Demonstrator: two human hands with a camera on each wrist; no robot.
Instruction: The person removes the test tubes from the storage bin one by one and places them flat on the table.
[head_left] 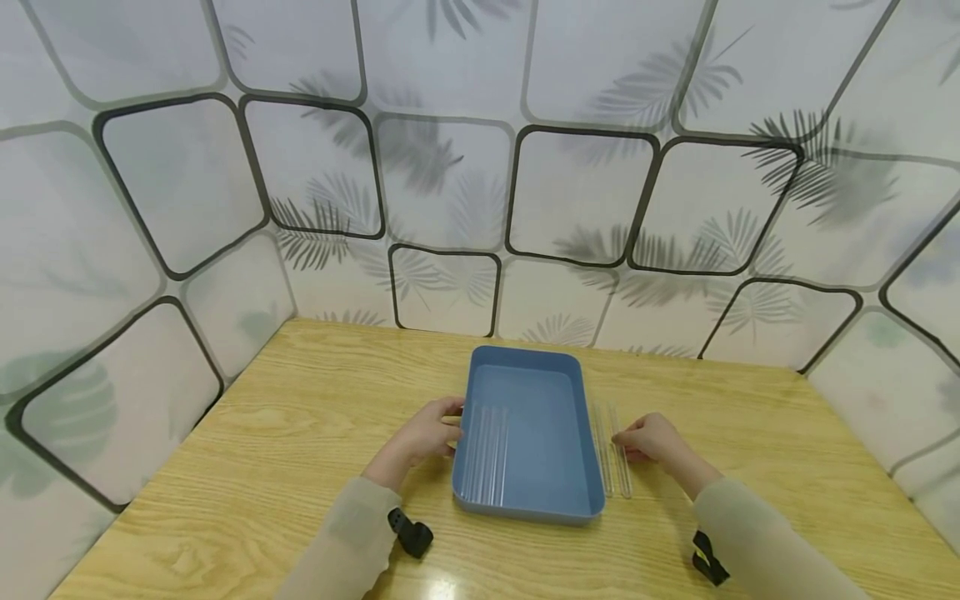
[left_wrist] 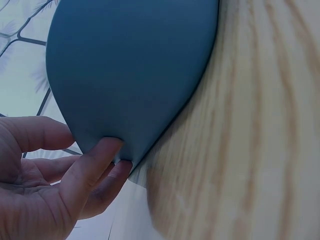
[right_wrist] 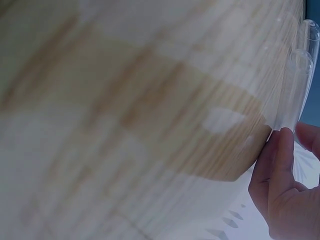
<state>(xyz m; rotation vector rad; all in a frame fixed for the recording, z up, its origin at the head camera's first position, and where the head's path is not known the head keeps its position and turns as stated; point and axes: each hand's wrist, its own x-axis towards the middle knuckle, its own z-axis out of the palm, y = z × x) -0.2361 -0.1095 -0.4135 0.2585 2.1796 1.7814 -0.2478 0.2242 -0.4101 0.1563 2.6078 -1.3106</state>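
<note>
A blue rectangular tray (head_left: 551, 437) lies on the wooden table, with several clear glass test tubes (head_left: 487, 458) side by side along its inner left part. My left hand (head_left: 426, 432) is at the tray's left side; its fingertips rest on the outer wall (left_wrist: 132, 75) in the left wrist view. To the right of the tray, my right hand (head_left: 654, 438) pinches a clear test tube (head_left: 625, 477) between thumb and fingers. Its rounded end (right_wrist: 301, 60) points away from the hand in the right wrist view. Another test tube (head_left: 604, 462) lies between it and the tray wall.
The wooden table (head_left: 315, 417) extends to both sides of the tray. Behind it and along the sides stand pale curtains (head_left: 442, 183) printed with dark outlines and leaves. Each wrist carries a black strap (head_left: 411, 533).
</note>
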